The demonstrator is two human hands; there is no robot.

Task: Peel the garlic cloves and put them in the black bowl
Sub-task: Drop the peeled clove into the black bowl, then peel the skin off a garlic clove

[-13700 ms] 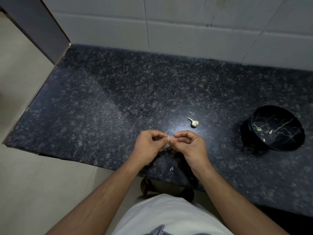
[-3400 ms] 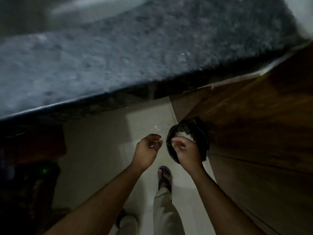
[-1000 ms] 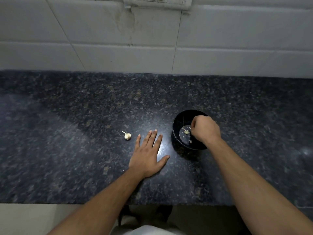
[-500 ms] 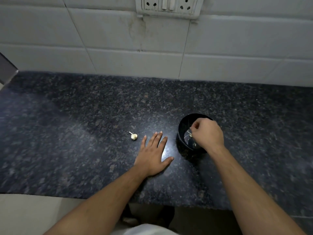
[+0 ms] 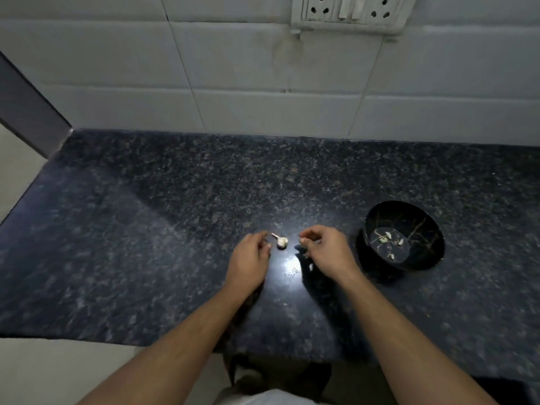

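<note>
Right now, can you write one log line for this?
left hand: open beside garlic | right hand: open, near garlic | bowl: holds peeled bits | garlic: on counter

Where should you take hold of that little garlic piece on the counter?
Probably by the rounded body of the garlic piece, pinched from above: it lies flat on the counter, thin stalk pointing up-left, with the left hand and right hand flanking it.
</note>
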